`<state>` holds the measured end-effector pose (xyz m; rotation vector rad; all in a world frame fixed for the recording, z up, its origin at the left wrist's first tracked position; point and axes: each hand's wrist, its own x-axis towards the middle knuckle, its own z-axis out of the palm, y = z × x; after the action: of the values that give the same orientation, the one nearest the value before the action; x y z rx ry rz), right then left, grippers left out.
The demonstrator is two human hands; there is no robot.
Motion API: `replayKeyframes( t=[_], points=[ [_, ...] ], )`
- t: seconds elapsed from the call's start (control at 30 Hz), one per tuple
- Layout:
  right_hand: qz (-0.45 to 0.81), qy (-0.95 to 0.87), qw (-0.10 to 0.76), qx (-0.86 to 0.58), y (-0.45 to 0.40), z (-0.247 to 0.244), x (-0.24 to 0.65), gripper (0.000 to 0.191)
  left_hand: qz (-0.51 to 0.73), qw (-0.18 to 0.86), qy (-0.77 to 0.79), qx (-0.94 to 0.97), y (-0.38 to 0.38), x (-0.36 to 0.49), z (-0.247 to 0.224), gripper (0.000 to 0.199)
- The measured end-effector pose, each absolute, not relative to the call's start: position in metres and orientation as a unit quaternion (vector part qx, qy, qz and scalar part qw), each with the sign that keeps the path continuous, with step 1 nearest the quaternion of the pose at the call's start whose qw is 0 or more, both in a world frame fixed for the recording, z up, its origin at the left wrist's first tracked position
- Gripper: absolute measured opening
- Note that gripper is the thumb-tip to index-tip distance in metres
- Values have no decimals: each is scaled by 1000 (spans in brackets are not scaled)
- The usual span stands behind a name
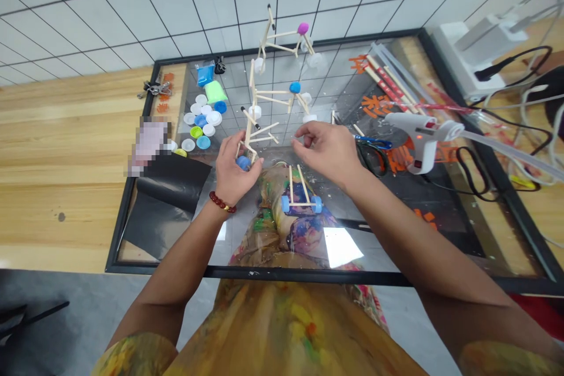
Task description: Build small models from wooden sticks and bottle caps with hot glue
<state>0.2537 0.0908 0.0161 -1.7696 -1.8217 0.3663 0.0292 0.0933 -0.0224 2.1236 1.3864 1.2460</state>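
Note:
My left hand (235,167) grips a small stick-built vehicle frame (249,132) low down, thumb and fingers around its base. The frame has a black-tipped crossbar on top and a blue bottle-cap wheel (243,162) at the bottom. To the right, my right hand (328,148) hovers over the glass with fingers bent and a gap between thumb and forefinger; nothing shows in it. Between my forearms lies an axle piece (302,204) with two blue cap wheels and two sticks. Behind stand two similar stick tricycles, one with a blue knob (295,88), one with a magenta knob (302,29).
Loose bottle caps (200,120) and packets of clay (215,92) lie at the left, above a black sheet (171,182). On the right are a white glue gun (420,138), scissors (372,150), bundled sticks (392,85) and a power strip (471,61) with cords.

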Motion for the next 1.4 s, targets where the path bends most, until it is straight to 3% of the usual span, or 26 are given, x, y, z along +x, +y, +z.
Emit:
replayKeyframes(
  t=[0.47, 0.77, 1.13, 1.4],
  points=[
    [162, -629, 354, -673, 39, 2, 285, 21, 463, 177, 481, 723, 96, 27, -26, 57],
    [150, -637, 316, -687, 42, -2, 281, 21, 448, 143, 471, 746, 95, 27, -19, 44],
    [145, -700, 282, -640, 61, 5, 274, 21, 450, 144, 482, 738, 96, 26, -25, 62],
    [157, -729, 204, -634, 105, 1, 245, 22, 431, 132, 499, 740, 92, 27, -19, 46]
  ],
)
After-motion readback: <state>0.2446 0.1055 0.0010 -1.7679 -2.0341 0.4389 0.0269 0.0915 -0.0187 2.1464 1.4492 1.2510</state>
